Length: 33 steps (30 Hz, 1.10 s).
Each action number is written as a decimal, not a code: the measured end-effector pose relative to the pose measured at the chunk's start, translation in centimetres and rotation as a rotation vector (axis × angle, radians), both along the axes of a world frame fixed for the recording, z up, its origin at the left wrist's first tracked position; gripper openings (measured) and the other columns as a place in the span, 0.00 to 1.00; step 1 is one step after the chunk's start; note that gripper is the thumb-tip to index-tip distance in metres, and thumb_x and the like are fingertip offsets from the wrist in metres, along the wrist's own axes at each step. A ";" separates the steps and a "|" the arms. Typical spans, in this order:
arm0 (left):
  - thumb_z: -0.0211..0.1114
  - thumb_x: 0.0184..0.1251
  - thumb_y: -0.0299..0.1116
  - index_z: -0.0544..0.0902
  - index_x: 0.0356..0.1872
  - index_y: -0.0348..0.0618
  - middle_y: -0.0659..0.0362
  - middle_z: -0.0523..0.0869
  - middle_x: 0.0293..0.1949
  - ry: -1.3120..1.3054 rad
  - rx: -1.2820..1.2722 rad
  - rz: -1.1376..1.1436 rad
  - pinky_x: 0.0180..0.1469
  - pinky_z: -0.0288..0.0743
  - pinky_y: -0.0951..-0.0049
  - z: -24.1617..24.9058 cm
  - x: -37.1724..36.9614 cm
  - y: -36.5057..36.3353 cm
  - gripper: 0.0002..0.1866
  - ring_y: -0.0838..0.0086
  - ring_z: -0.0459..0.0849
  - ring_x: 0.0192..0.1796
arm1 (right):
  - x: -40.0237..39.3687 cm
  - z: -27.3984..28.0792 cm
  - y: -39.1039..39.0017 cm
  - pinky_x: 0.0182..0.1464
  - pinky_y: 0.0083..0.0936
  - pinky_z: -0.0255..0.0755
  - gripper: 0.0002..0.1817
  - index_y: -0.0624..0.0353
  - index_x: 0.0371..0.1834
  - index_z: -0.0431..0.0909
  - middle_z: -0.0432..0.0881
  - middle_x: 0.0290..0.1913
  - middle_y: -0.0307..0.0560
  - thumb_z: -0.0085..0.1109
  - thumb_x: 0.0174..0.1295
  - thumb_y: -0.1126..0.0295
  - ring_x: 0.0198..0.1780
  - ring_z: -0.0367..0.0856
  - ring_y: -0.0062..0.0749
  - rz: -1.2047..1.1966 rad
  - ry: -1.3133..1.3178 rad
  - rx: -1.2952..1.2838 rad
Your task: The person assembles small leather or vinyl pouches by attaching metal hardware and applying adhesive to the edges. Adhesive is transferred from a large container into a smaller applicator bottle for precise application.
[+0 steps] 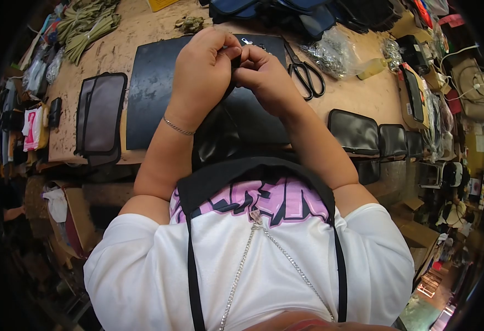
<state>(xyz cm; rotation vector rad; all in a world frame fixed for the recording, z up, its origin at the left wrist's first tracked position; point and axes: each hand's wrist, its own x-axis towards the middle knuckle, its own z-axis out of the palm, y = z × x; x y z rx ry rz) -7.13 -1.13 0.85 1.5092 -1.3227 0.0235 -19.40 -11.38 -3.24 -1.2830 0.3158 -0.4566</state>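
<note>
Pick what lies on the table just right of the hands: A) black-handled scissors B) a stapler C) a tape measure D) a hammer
A: black-handled scissors lie on the table just right of the right hand, blades toward the far side; the left hand and the right meet over a black piece.

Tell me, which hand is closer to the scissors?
Right. The right hand sits just beside the scissors; the left hand is farther off, on its other side.
</note>
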 end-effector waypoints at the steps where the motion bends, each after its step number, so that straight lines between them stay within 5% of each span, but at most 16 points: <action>1: 0.65 0.65 0.22 0.82 0.36 0.36 0.57 0.83 0.32 0.018 0.007 0.006 0.42 0.75 0.74 -0.2 0.0 -0.2 0.02 0.71 0.83 0.37 | -0.2 0.3 0.1 0.36 0.15 0.69 0.11 0.57 0.42 0.77 0.77 0.33 0.32 0.67 0.57 0.78 0.34 0.76 0.16 -0.008 0.022 -0.017; 7: 0.64 0.75 0.33 0.84 0.43 0.39 0.67 0.86 0.38 0.454 0.036 -0.120 0.46 0.73 0.81 -2.0 2.1 -2.0 0.08 0.86 0.80 0.41 | 0.6 0.5 1.2 0.46 0.22 0.77 0.20 0.61 0.52 0.69 0.81 0.40 0.41 0.64 0.57 0.80 0.40 0.82 0.22 -0.359 0.009 -0.369; 10: 0.65 0.75 0.35 0.85 0.43 0.38 0.67 0.86 0.36 0.245 0.199 -0.103 0.45 0.73 0.82 -2.1 3.2 -1.6 0.09 0.86 0.81 0.41 | 1.0 -0.1 -1.0 0.47 0.25 0.78 0.24 0.59 0.57 0.67 0.83 0.41 0.45 0.63 0.57 0.80 0.41 0.82 0.25 -0.390 -0.065 -0.558; 11: 0.70 0.70 0.44 0.87 0.35 0.39 0.68 0.79 0.23 0.403 0.092 -0.127 0.30 0.67 0.79 -3.9 4.0 -2.6 0.16 0.86 0.73 0.28 | 1.1 -0.2 -1.5 0.47 0.27 0.78 0.23 0.59 0.56 0.69 0.84 0.42 0.48 0.63 0.56 0.80 0.40 0.84 0.31 -0.369 -0.114 -0.572; 15: 0.65 0.75 0.41 0.86 0.38 0.41 0.69 0.83 0.28 0.710 0.264 -0.174 0.36 0.67 0.84 -4.3 4.8 -2.2 0.13 0.89 0.74 0.31 | 0.2 2.5 -1.0 0.48 0.36 0.77 0.20 0.59 0.49 0.74 0.80 0.45 0.50 0.66 0.53 0.77 0.44 0.81 0.50 -0.234 0.041 -1.043; 18: 0.66 0.75 0.41 0.86 0.35 0.42 0.71 0.81 0.26 0.729 0.186 -0.132 0.32 0.65 0.84 -4.6 3.0 -2.2 0.13 0.89 0.73 0.28 | 0.2 1.8 -1.0 0.48 0.33 0.77 0.17 0.57 0.48 0.76 0.81 0.43 0.47 0.67 0.55 0.78 0.46 0.83 0.43 -0.311 0.023 -1.359; 19: 0.65 0.75 0.41 0.86 0.34 0.41 0.71 0.80 0.26 0.723 0.276 -0.085 0.30 0.64 0.85 -3.8 2.7 -1.7 0.14 0.89 0.73 0.27 | 0.0 2.0 -0.9 0.48 0.37 0.77 0.18 0.57 0.47 0.77 0.81 0.43 0.49 0.68 0.52 0.77 0.46 0.81 0.48 -0.360 -0.005 -1.452; 33: 0.60 0.78 0.48 0.81 0.33 0.47 0.72 0.72 0.21 0.979 0.341 -0.213 0.25 0.61 0.81 -5.6 1.2 -0.9 0.17 0.86 0.67 0.22 | -0.9 0.4 -0.8 0.46 0.38 0.76 0.13 0.59 0.46 0.74 0.79 0.40 0.48 0.60 0.58 0.74 0.43 0.80 0.46 -0.193 0.053 -1.528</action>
